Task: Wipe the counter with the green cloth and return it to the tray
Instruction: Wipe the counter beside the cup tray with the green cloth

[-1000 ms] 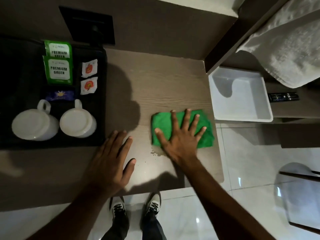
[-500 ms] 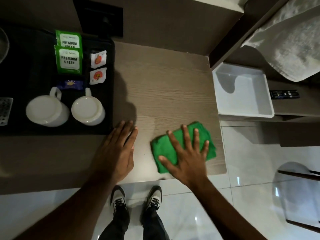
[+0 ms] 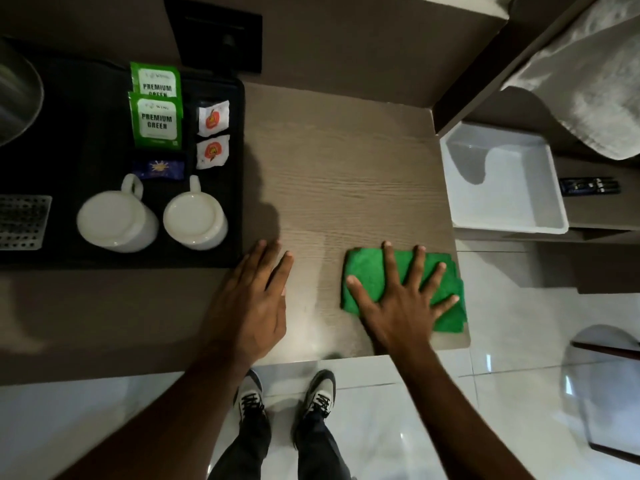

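A folded green cloth lies on the wooden counter, near its front right corner. My right hand presses flat on the cloth with its fingers spread, covering the middle of it. My left hand rests palm down on the bare counter to the left of the cloth, holding nothing. An empty white tray sits on a lower shelf just past the counter's right edge.
A black tray at the left holds two upturned white mugs, green tea sachets and small packets. A remote lies right of the white tray, under a hanging towel. My shoes stand on glossy floor tiles below.
My right hand has slid the green cloth toward the counter's front edge, then slightly to the right. My left hand has stayed flat on the counter.
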Available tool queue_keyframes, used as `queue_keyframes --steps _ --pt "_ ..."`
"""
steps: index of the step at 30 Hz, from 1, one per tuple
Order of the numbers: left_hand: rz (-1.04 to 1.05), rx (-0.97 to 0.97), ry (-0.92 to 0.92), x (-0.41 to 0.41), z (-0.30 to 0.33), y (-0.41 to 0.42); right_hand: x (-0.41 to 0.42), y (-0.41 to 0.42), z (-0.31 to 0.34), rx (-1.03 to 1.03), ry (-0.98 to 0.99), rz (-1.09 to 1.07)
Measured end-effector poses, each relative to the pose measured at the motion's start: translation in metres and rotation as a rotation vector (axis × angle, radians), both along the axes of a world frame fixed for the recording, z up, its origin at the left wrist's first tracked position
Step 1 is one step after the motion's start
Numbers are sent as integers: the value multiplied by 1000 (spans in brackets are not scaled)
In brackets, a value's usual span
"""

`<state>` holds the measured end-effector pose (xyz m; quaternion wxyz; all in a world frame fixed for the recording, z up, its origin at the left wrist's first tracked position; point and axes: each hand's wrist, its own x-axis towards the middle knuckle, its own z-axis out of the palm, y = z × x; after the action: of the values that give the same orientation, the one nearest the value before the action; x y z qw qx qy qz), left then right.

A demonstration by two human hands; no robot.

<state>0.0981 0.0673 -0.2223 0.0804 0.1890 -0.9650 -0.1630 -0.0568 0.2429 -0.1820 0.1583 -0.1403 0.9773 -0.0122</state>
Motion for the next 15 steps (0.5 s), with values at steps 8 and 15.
queue_keyframes --steps 8,15 --pt "-5 -45 -63 3 -4 0 0 38 1 59 1 116" --pt "-11 -53 -60 1 -5 1 56 9 4 61 -69 341"
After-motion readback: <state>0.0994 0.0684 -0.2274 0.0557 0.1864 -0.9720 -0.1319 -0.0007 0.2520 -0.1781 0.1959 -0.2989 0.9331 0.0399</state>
